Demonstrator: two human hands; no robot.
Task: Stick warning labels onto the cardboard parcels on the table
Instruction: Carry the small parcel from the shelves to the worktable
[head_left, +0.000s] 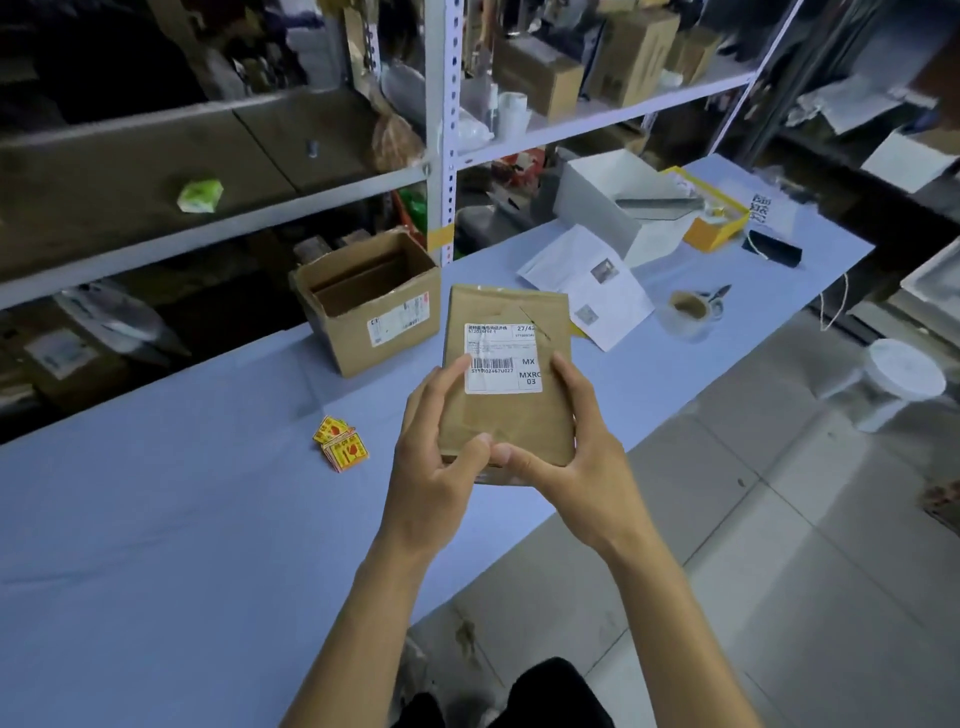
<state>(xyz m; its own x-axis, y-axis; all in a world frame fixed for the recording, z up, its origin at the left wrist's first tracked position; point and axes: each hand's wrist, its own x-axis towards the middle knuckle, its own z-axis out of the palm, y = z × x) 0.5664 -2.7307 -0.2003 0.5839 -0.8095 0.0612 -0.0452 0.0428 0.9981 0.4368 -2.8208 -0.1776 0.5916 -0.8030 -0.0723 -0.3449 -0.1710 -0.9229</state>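
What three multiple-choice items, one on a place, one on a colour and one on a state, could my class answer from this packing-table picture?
1. Where do the warning labels lie?
A. On the table to the left of the held parcel
B. Inside the open box
C. On the floor

2. What colour is the table top?
A. Green
B. Light blue
C. Black

3. What is the state of the flat cardboard parcel?
A. Lying untouched on the table
B. Torn in half
C. Held by both hands

Answers:
1. A, the small yellow and red stack rests on the table surface beside the left hand.
2. B, the bare surface all around is light blue.
3. C, the left hand and the right hand grip its sides, thumbs on its top face.
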